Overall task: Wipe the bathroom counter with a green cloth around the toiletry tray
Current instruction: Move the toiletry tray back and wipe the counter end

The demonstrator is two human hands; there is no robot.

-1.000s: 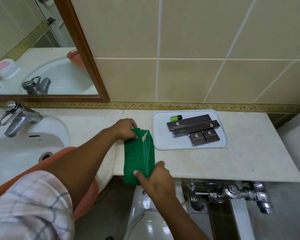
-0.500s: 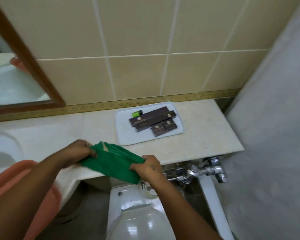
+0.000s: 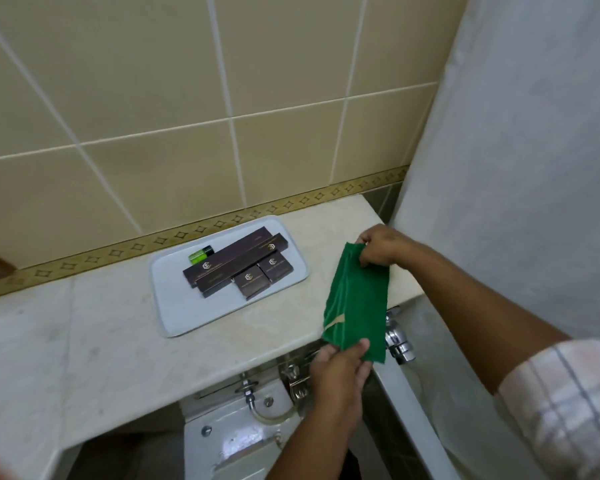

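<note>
In the head view, both hands are pinching the folded green cloth point(image 3: 357, 303) — right hand point(image 3: 378, 245) gripping its far end, left hand point(image 3: 340, 365) its near end — over the counter point(image 3: 118, 341) just right of the toiletry tray point(image 3: 174, 306). It is looking soft, light and limp — best gripped by its edges.

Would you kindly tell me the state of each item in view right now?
green cloth: folded into a strip, stretched between both hands, right of the tray.
left hand: gripping the cloth's near end.
right hand: gripping its far end.
toiletry tray: flat on the counter, holding dark boxes and a green bottle lying down.
</note>
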